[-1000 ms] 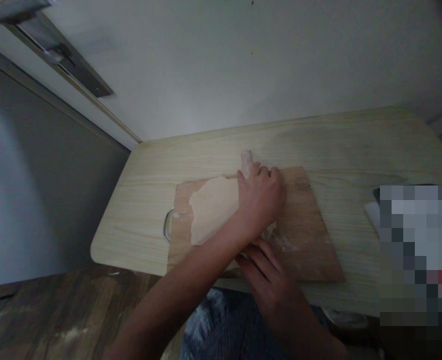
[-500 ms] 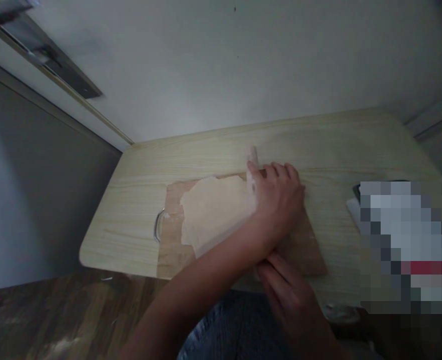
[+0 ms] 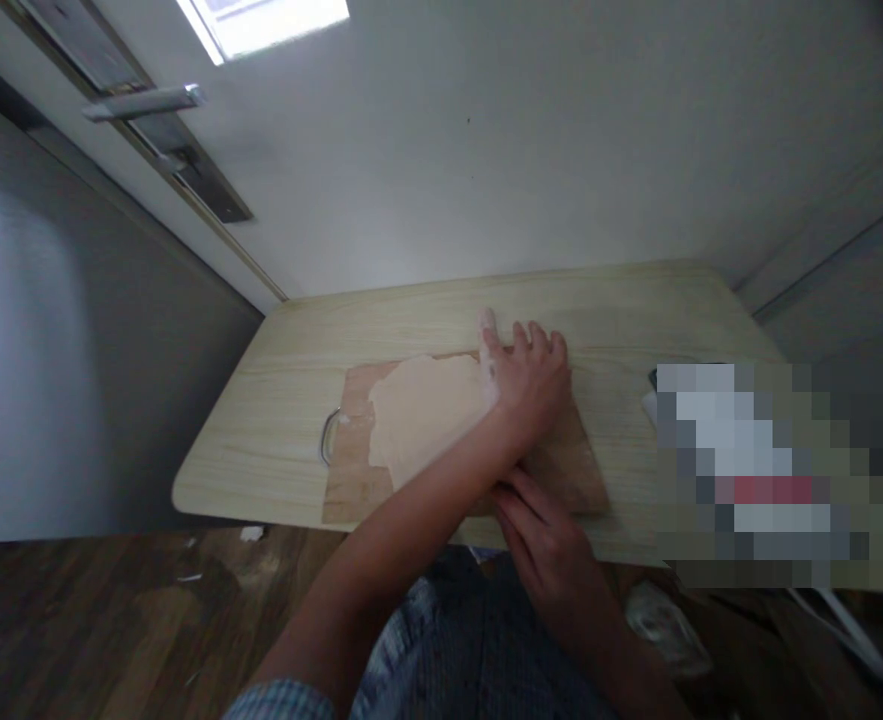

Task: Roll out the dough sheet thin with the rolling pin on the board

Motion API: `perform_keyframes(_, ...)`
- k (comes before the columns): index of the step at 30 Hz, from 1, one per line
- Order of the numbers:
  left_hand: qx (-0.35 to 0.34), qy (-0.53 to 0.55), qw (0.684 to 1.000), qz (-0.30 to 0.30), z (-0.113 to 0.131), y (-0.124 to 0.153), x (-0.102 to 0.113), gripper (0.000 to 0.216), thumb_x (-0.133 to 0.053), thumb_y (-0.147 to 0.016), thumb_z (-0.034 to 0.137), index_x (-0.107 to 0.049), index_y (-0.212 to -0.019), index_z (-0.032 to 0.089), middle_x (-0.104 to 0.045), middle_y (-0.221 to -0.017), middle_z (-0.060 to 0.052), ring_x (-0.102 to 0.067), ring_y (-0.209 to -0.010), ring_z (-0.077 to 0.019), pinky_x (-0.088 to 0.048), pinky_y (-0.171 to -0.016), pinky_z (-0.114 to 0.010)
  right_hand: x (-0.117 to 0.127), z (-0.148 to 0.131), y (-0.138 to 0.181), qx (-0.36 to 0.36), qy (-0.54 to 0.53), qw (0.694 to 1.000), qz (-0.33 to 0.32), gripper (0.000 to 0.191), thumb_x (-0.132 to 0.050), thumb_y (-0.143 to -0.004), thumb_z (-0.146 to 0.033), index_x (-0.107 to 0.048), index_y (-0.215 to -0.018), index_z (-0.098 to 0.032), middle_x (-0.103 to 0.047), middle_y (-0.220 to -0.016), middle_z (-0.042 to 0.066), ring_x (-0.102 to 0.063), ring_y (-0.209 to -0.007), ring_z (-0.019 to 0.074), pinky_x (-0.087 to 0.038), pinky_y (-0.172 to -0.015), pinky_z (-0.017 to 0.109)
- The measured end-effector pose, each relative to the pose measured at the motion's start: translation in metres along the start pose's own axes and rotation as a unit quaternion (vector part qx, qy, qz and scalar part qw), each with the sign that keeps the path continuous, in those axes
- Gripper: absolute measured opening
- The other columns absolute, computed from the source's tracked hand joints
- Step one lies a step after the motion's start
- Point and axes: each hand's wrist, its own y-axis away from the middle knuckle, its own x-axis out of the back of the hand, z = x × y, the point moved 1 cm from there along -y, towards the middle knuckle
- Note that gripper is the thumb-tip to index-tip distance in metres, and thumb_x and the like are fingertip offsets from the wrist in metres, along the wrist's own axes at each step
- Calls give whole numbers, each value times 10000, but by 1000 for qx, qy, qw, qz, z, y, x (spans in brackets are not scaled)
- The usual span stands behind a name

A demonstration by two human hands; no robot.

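Note:
A thin sheet of pale dough (image 3: 418, 415) lies on a wooden cutting board (image 3: 355, 490). At its right side stands a floury rolling pin (image 3: 488, 322), pointing away from me, its far end past the board. My left hand (image 3: 529, 380) reaches across, thumb over the pin and fingers spread to its right. Below the left wrist, my right hand (image 3: 546, 535) has its fingers closed around the pin's near end by the board's front edge. That near end is mostly hidden by the left forearm and fingers.
The board with its metal handle (image 3: 326, 437) rests on a light wooden table (image 3: 261, 400). A blurred-out object (image 3: 756, 470) sits at the right. Behind is a white door with a lever handle (image 3: 148, 102). A clear plastic bag (image 3: 666, 630) lies below, right.
The view has tilted up and shifted, so more of the door and its handle shows. Both hands keep nearly the same place on the board and pin.

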Motion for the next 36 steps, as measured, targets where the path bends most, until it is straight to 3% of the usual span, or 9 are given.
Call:
perform_keyframes(3,-40,25,999,5,-15,7,5,407,-387,-828,157,-417,-1232,124,-340,-1370,-188,-270,-1283,-306,-151,-1014,-591,3,1,0,46,14,998,-34,359,-368,-857,-135,-528,-1178,-155,-526,-1248,85,-376,-1240,209,-422,-964,392)
perform_keyframes(5,-34,61,998,5,-32,19,10,515,-410,-794,124,-321,-1300,104,-245,-1414,-204,-172,-1323,-303,-173,-1033,-544,5,7,3,40,40,998,-21,363,-384,-860,-171,-502,-1204,-171,-470,-1308,83,-303,-1281,229,-345,-1006,481)
perform_keyframes(9,39,168,985,-11,-69,54,17,689,-417,-748,116,-111,-1364,68,-100,-1449,-224,-49,-1342,-279,-224,-1044,-489,9,29,15,-66,83,993,51,407,-377,-873,-268,-434,-1259,-152,-422,-1340,127,-197,-1315,276,-299,-989,572)
perform_keyframes(13,59,219,973,-41,-91,76,21,643,-348,-787,133,-84,-1371,91,-172,-1440,-205,-155,-1329,-236,-257,-1046,-441,8,32,25,-126,95,984,81,543,-383,-872,-323,-257,-1365,-133,-415,-1336,167,-336,-1258,265,-385,-955,502)
perform_keyframes(21,-143,172,965,-134,-100,54,33,564,-330,-849,169,-153,-1374,273,-208,-1453,-60,-344,-1264,-165,-312,-1006,-315,4,-26,42,-45,111,992,33,592,-396,-863,-289,-175,-1394,-149,-501,-1268,143,-517,-1111,240,-518,-805,386)
perform_keyframes(25,-163,102,970,-147,-114,53,33,545,-326,-888,362,-175,-1378,179,-219,-1442,-122,-279,-1297,-192,-246,-1032,-324,11,-32,42,-41,84,996,3,595,-384,-867,-292,-159,-1397,-139,-607,-1130,140,-636,-904,209,-553,-680,327)
perform_keyframes(28,-133,68,977,-149,-126,66,37,580,-274,-897,425,-176,-1377,114,-221,-1431,-165,-228,-1316,-208,-213,-1045,-350,22,-17,21,-50,81,995,29,575,-396,-861,-304,-210,-1385,-156,-584,-1163,138,-596,-994,224,-529,-756,367)
perform_keyframes(31,-82,61,980,-168,-137,81,43,561,-240,-905,429,-209,-1369,116,-217,-1433,-160,-212,-1322,-201,-200,-1050,-350,28,4,-21,-47,47,997,37,557,-388,-860,-297,-236,-1374,-144,-509,-1259,136,-491,-1142,221,-454,-893,401)
perform_keyframes(36,3,75,979,-191,-147,86,43,532,-202,-908,438,-276,-1347,147,-234,-1434,-143,-193,-1327,-227,-194,-1046,-412,9,31,-104,-30,99,995,13,510,-355,-872,-285,-326,-1330,-63,-368,-1371,162,-294,-1282,254,-276,-1029,440)
